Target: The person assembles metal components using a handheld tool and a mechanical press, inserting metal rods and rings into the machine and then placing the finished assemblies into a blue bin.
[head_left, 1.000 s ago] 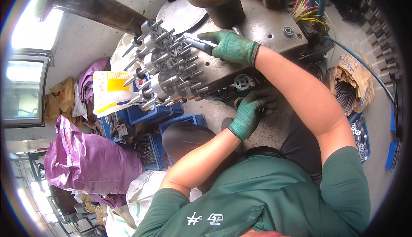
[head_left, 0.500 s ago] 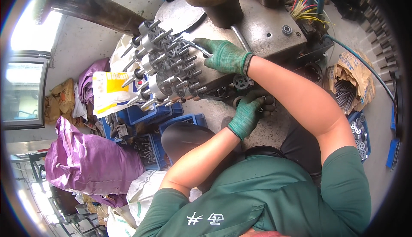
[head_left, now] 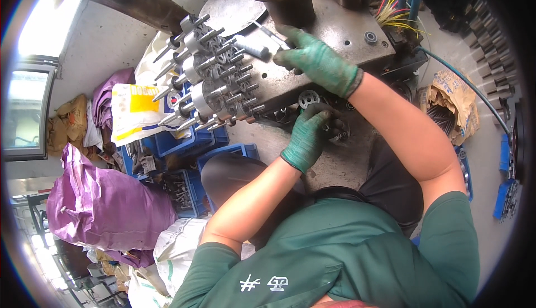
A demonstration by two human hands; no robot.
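My right hand (head_left: 321, 65), in a green glove, is raised over the steel machine table with its fingers closed on a slim metal rod (head_left: 271, 34). The rod points up and left, towards the back. A pale, blurred cylinder (head_left: 252, 46) shows between it and a cluster of grey metal wheels on shafts (head_left: 207, 79). Lower down, my gloved left hand (head_left: 306, 140) is curled in front of the table's near edge; its dark fingertips hide whatever they hold. Just above it is a round metal disc with holes (head_left: 309, 99).
A thick round steel column (head_left: 282, 6) stands on the machine table (head_left: 340, 18), near a small bearing ring (head_left: 371, 37). Blue bins (head_left: 192, 193) of metal parts and a purple sack (head_left: 111, 202) lie left. At right are a paper bag of rods (head_left: 446, 107) and a hose (head_left: 472, 73).
My right hand has moved right with the rod, away from the wheel cluster. My left hand has shifted slightly up and left, closer to the disc. The view has turned slightly.
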